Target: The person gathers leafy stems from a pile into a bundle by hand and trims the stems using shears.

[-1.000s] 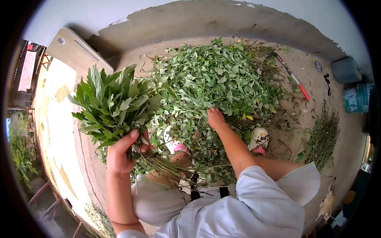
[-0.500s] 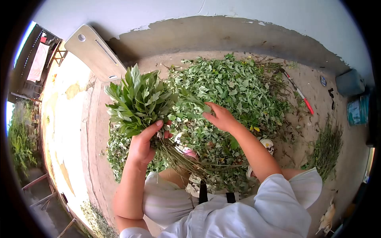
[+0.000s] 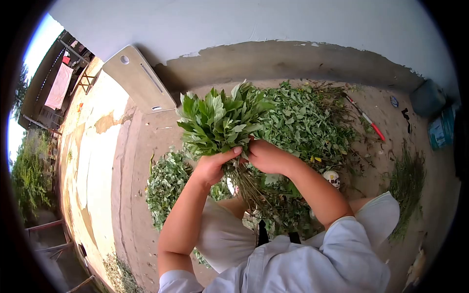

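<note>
My left hand (image 3: 215,165) is wrapped round the stems of a leafy green bunch (image 3: 215,122), whose leaves point up and away from me. Long thin stems (image 3: 249,188) hang below it toward my lap. Against the right side of the bunch, my right hand (image 3: 266,156) is closed at the neck of the stems, on a leafy sprig (image 3: 254,110); its fingertips are partly hidden. Behind both hands a wide heap of cut leafy plants (image 3: 308,122) covers the ground, and more leaves (image 3: 168,188) lie to the left.
A red-and-white handled tool (image 3: 364,116) lies right of the heap. Farther right are a pile of thin stems (image 3: 406,190), a dark container (image 3: 427,99) and a teal bucket (image 3: 441,131). A beige board (image 3: 139,80) leans against the wall. My patterned shoe (image 3: 331,178) is near the heap.
My right hand has come up from the heap with a sprig and moved left to meet the bunch. The bunch and my left hand now appear farther right as the view has shifted.
</note>
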### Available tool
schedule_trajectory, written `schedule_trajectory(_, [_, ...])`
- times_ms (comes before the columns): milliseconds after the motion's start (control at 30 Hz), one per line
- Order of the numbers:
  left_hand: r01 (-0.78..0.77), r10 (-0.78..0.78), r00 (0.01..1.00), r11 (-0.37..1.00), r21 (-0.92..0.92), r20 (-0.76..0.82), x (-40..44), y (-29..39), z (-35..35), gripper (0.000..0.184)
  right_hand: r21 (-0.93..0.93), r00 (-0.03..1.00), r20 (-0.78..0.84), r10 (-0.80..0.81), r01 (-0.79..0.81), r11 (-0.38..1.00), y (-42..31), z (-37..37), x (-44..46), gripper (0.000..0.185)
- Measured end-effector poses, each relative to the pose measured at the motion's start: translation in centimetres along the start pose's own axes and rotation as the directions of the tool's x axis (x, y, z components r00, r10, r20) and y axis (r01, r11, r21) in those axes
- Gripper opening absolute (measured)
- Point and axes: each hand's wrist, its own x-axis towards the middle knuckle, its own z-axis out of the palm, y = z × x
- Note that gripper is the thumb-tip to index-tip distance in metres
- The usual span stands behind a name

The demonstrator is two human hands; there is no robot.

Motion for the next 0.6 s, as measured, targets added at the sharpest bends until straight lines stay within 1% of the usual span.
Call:
schedule_trajectory(33, [0.006,-0.006,0.999,1.000,-0.009,-0.047,-0.1,0.2,0.3,0.030,-0.015,1.000,-0.023,-0.009,0.008,1.000,-0.4,0.2,0.0,0.020])
schedule_trajectory(67, [0.012,-0.012,0.999,1.000,-0.008,-0.040,-0.1,0.3,0.4,0.030,-0.034,0.999,-0.046,-0.020,0.018,0.999,-0.6,0.1,-0.2,0.021])
schedule_trajectory(100, [-0.011,0.011,1.000,1.000,0.019,-0.013,-0.2,0.4,0.3,0.030,-0.186,0.992,-0.070,-0.107,0.092,0.978,-0.8,-0.2,-0.6,0.020])
schedule_trajectory(133, [-0.034,0.033,0.999,0.998,0.045,0.014,-0.2,0.4,0.3,0.030,-0.185,0.992,-0.075,-0.100,0.085,0.979,-1.0,-0.2,-0.9,0.020])
schedule_trajectory(167, [-0.050,0.049,0.999,0.994,0.102,0.006,-0.2,0.3,0.2,0.028,-0.332,0.992,-0.094,-0.082,0.047,0.942,-1.2,-0.2,-1.0,0.019])
schedule_trajectory(200, [-0.043,0.042,0.999,0.994,0.100,0.010,-0.2,0.1,0.6,0.028,-0.468,0.991,-0.113,-0.066,0.005,0.884,-1.4,0.0,-1.0,0.018])
schedule_trajectory(233, [-0.101,0.109,0.993,0.984,0.144,-0.049,-0.1,-0.1,1.2,0.027,-0.649,0.983,-0.115,-0.143,0.035,0.760,-0.2,0.8,-0.6,0.014])
schedule_trajectory(267, [-0.158,0.180,0.978,0.969,0.189,-0.104,-0.1,-0.3,1.5,0.027,-0.651,0.984,-0.114,-0.135,0.029,0.759,1.0,1.6,-0.2,0.014])
schedule_trajectory(300, [-0.102,0.155,0.974,0.950,0.295,-0.165,-0.1,-0.5,1.1,0.026,-0.664,0.920,-0.263,-0.290,0.045,0.746,2.3,2.3,0.1,0.013])
schedule_trajectory(333, [-0.098,0.148,0.976,0.953,0.287,-0.161,-0.4,-0.4,0.9,0.026,-0.681,0.810,-0.398,-0.431,0.054,0.730,3.8,3.0,0.3,0.012])
schedule_trajectory(367, [-0.105,0.166,0.966,0.953,0.286,-0.199,-0.6,-0.2,0.7,0.025,-0.737,0.851,-0.327,-0.411,0.042,0.674,6.1,3.2,0.2,0.010])
schedule_trajectory(400, [-0.114,0.185,0.955,0.952,0.285,-0.234,-0.8,-0.1,0.5,0.023,-0.707,0.840,-0.370,-0.397,0.022,0.707,8.2,2.8,-0.3,0.009])
schedule_trajectory(433, [-0.143,0.192,0.943,0.971,0.190,-0.271,-1.1,0.2,0.0,0.023,-0.676,0.825,-0.414,-0.384,0.003,0.737,10.3,2.2,-1.0,0.009])
schedule_trajectory(467, [-0.173,0.195,0.931,0.980,0.096,-0.310,-1.3,0.5,-0.5,0.022,-0.656,0.841,-0.455,-0.293,-0.094,0.749,13.5,2.3,-2.0,0.009])
schedule_trajectory(500, [-0.262,0.254,0.920,0.965,0.015,-0.299,-1.8,1.1,-0.3,0.020,-0.632,0.846,-0.492,-0.204,-0.187,0.752,16.0,2.0,-3.2,0.011])
schedule_trajectory(533, [-0.280,0.262,0.897,0.960,-0.001,-0.356,-2.4,1.8,0.2,0.020,-0.633,0.848,-0.492,-0.198,-0.192,0.750,16.9,1.2,-4.5,0.011])
schedule_trajectory(600, [-0.245,0.247,0.915,0.968,0.046,-0.318,-2.3,1.7,-0.4,0.019,-0.634,0.843,-0.520,-0.137,-0.273,0.723,18.2,0.2,-6.1,0.016])
